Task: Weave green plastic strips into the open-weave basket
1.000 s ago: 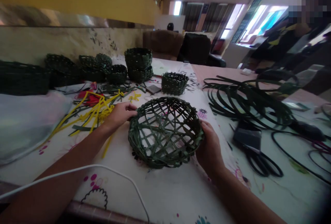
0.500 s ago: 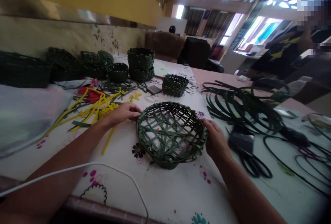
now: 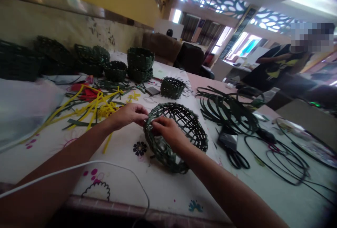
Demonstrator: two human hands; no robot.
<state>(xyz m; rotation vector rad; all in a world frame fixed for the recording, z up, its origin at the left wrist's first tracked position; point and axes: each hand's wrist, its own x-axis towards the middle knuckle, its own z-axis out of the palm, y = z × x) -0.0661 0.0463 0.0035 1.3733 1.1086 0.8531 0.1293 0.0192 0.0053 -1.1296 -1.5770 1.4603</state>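
A round, dark green woven basket (image 3: 193,122) with an open lattice sits on the white patterned tablecloth in front of me, tilted a little. My left hand (image 3: 133,114) pinches its rim at the left side from outside. Reaching across the opening, my right hand (image 3: 168,131) has its fingers closed at the inner side of that same left rim, close to the left fingertips. The fingertips of the right hand partly cover the rim, so any strip end between them is hidden.
Yellow strips (image 3: 97,105) and green scraps lie at left beside a clear plastic bag (image 3: 26,108). Behind stand a small basket (image 3: 172,87) and several stacked baskets (image 3: 140,63). Coiled green strips (image 3: 229,110) and black-handled scissors (image 3: 233,151) lie at right. A person (image 3: 279,61) stands beyond. A white cable (image 3: 105,163) crosses in front.
My right hand has left the basket's right side and crossed to its left rim. The basket has tilted slightly; my left hand stays at the left rim. The view has shifted right.
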